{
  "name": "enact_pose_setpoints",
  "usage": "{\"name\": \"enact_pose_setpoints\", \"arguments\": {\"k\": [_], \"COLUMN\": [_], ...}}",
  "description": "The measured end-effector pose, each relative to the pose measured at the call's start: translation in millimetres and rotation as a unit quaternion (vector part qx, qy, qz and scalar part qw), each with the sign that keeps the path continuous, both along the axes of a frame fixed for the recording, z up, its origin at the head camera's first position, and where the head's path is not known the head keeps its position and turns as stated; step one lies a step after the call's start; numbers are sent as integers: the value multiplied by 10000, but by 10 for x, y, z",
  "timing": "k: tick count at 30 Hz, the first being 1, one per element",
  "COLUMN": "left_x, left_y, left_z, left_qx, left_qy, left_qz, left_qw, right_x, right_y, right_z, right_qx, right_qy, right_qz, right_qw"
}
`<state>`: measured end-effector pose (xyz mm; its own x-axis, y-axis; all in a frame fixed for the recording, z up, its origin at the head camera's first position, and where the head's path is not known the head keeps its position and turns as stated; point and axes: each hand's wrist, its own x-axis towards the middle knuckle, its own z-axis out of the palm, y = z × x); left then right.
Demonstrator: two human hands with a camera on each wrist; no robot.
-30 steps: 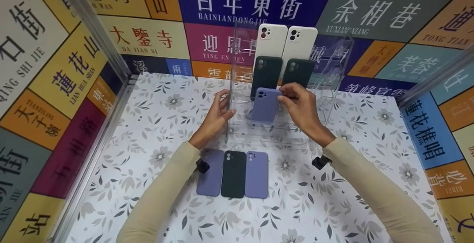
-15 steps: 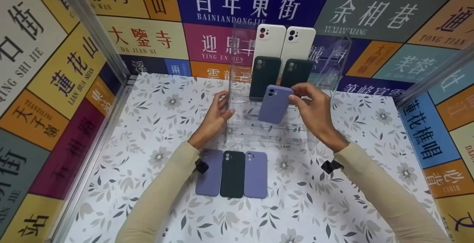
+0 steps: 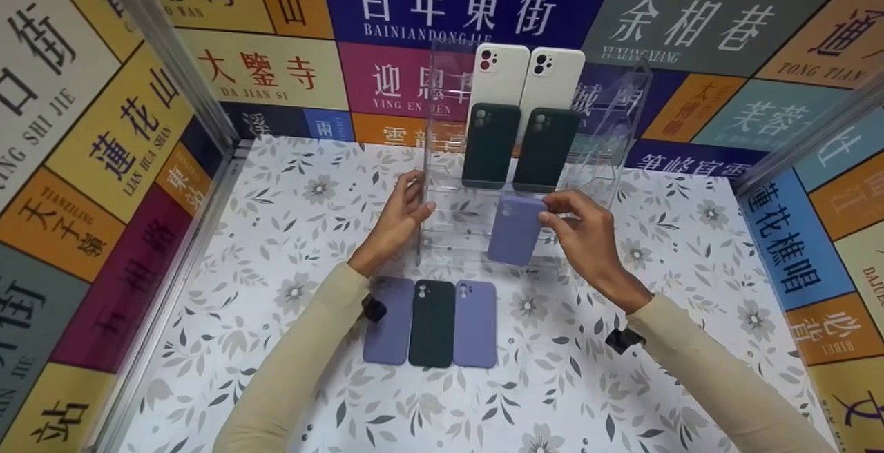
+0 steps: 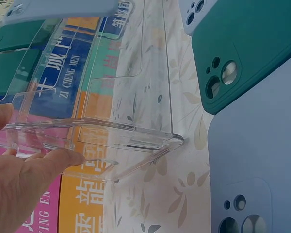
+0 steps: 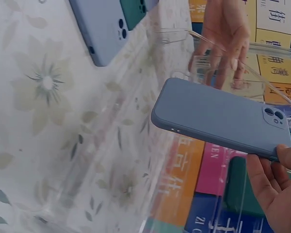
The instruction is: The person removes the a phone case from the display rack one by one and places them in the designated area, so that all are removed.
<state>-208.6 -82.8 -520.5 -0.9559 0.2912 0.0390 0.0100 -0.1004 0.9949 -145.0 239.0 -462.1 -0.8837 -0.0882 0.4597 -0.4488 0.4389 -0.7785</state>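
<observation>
My right hand [image 3: 583, 235] pinches a purple phone case [image 3: 514, 232] by its upper right edge, between thumb and fingers. The case stands nearly upright, at the lower front of a clear acrylic stand [image 3: 625, 132]; whether its bottom touches a tier I cannot tell. In the right wrist view the purple case [image 5: 218, 116] shows its camera cutout near the fingertips. My left hand [image 3: 397, 222] grips the stand's left side panel, and the left wrist view has the hand's thumb and fingers [image 4: 63, 158] on either side of the clear edge.
Two white cases [image 3: 498, 73] lean on the stand's top tier, with two dark green cases [image 3: 492, 146] below them. On the flowered tabletop [image 3: 297, 363] lie a purple case [image 3: 387, 325], a dark green case [image 3: 431, 325] and another purple case [image 3: 475, 325]. Sign-printed panels [image 3: 476, 1] enclose the table.
My right hand has drawn the purple case away from beneath the left dark green case, moved it right, and then brought it lower toward the stand's front. The left hand has stayed at the stand.
</observation>
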Motion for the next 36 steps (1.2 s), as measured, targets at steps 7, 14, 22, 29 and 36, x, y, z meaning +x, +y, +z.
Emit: {"name": "enact_pose_setpoints", "arguments": {"k": [7, 14, 22, 29, 36], "left_x": [-7, -10, -6, -10, -7], "left_y": [3, 8, -1, -1, 2], "left_z": [-17, -12, -4, -3, 3], "left_qx": [73, -3, -20, -40, -97], "left_qy": [31, -25, 4, -44, -52], "left_qz": [-1, 45, 14, 21, 56], "left_qw": [10000, 10000, 10000, 10000, 9999], "right_x": [138, 269, 348, 383, 444], "right_y": [74, 182, 292, 381, 442], "right_z": [-148, -263, -356, -433, -544], "right_qx": [-3, 3, 134, 34, 163], "right_qy": [-266, -529, -728, -1131, -1717], "right_qz": [-61, -174, -426, -482, -441], "right_qw": [9996, 9984, 9963, 9924, 9840]}}
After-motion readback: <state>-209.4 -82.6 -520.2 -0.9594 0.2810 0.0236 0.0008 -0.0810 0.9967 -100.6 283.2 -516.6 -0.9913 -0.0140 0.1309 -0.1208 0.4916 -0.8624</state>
